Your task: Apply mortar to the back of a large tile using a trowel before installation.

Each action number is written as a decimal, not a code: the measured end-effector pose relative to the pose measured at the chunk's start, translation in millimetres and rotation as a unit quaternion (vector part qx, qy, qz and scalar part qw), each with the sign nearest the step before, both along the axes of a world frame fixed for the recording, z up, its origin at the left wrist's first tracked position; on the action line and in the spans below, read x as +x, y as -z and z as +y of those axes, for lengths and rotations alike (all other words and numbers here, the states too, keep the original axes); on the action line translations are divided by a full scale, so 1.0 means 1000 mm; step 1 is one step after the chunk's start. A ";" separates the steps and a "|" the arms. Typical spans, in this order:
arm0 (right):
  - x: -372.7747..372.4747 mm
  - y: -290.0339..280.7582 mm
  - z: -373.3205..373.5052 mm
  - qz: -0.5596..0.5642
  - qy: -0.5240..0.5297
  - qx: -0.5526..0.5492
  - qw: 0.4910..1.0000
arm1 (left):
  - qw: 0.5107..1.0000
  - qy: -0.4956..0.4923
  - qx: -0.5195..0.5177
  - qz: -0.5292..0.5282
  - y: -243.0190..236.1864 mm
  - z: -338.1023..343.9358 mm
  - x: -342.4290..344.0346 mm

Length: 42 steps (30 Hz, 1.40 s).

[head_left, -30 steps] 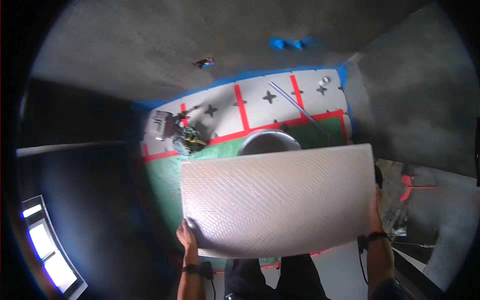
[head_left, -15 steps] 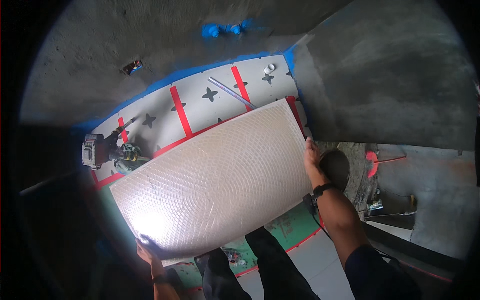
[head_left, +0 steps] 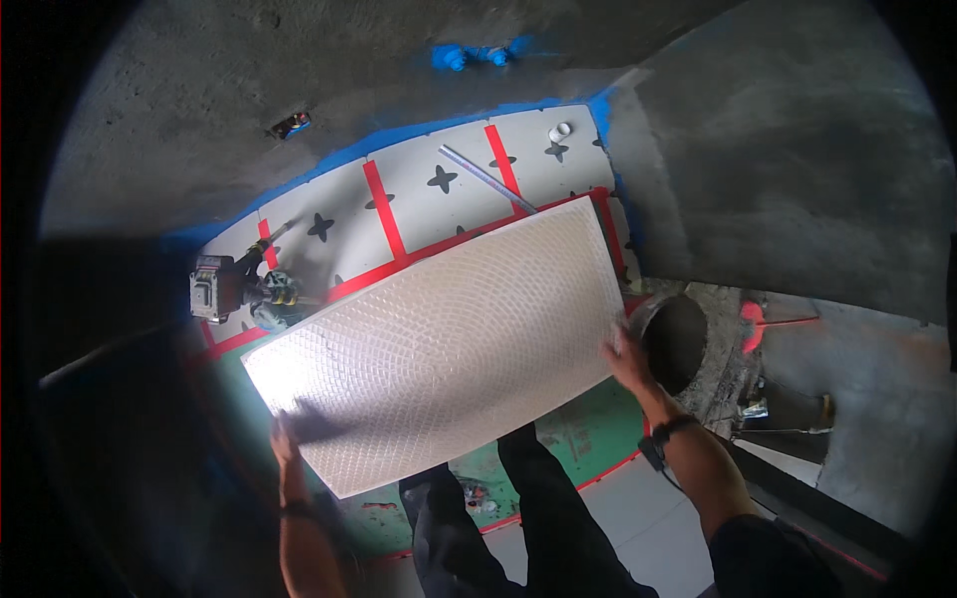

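Our right hand (head_left: 626, 361) sits nearer us on the right edge of the patterned panel (head_left: 439, 339) than half a second ago, fingers loosely spread; our left hand (head_left: 285, 441) blurs at its left edge; we cannot tell if either grips. We have the panel over the green floor covering (head_left: 598, 429), hands not yet clear; whether it lies flat is unclear. Far white boards (head_left: 424, 214) bear a metal bar (head_left: 486, 177) and power tool (head_left: 213, 287) before a grey wall (head_left: 369, 60).

Grey walls (head_left: 778, 169) | white floor panels (head_left: 444, 216) (red tape (head_left: 384, 209) across) | left shadowed
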State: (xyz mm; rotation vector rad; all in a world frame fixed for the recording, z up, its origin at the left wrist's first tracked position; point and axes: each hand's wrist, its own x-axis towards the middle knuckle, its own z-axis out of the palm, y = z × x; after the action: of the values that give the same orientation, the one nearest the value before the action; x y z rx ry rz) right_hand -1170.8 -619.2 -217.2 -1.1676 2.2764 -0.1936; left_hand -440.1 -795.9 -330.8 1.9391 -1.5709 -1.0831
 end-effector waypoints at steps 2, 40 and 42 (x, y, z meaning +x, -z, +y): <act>0.006 -0.029 0.050 0.042 -0.087 -0.015 0.995 | 0.978 -0.106 0.156 0.094 -0.002 -0.060 -0.041; -0.057 -0.071 0.283 -0.526 0.534 -0.070 0.658 | 0.827 0.472 0.297 -0.062 -0.196 0.239 -0.581; -0.073 -0.086 0.319 -0.628 0.540 -0.154 0.539 | 0.822 0.451 0.347 -0.029 -0.207 0.267 -0.575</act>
State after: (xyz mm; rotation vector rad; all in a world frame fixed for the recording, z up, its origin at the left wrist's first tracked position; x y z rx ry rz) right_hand -1243.5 -300.2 -131.3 0.5268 1.1794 -1.3945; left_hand -1015.5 -529.0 -123.5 1.5289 -2.4720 -2.2439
